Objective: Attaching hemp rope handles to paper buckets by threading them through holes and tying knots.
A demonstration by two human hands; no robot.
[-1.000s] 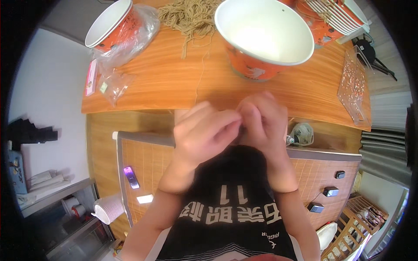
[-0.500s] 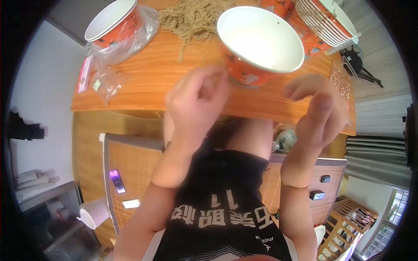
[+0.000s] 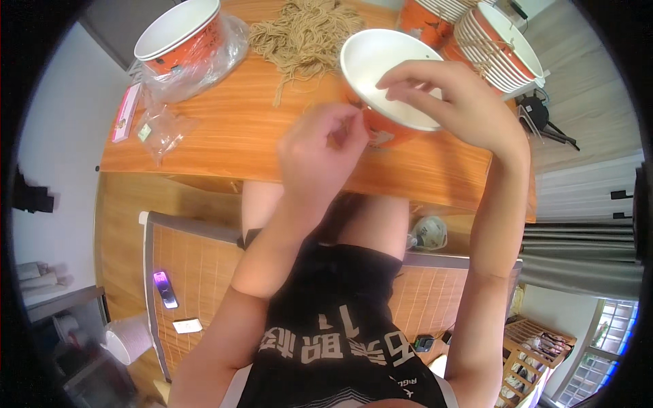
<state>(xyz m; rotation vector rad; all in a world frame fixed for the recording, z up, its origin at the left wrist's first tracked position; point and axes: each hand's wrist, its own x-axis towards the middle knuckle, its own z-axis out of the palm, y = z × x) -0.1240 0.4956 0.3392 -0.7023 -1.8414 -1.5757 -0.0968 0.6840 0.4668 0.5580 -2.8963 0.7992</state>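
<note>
A paper bucket (image 3: 391, 58), white inside and orange with printed pictures outside, stands near the table's front edge. My left hand (image 3: 323, 146) is closed in a pinch against the bucket's left side, just below the rim. Whatever lies between its fingertips is too small to make out. Over the bucket's near right rim reaches my right hand (image 3: 456, 102), fingers bent and apart above the opening, with nothing seen in them. Behind the left hand lies a loose heap of tan string (image 3: 303, 41), some strands trailing toward the bucket.
Stacked orange buckets (image 3: 486, 47) stand at the back right, tan string across their rims. More buckets (image 3: 183, 51) sit in clear plastic at the back left. A crumpled clear bag (image 3: 163, 132) and a narrow pink-white box (image 3: 126, 112) lie on the wooden table (image 3: 224, 129).
My right hand has moved up and left from beside the bucket to over its opening. The left hand stays pinched, now closer to the bucket's side. The whole view has shifted slightly.
</note>
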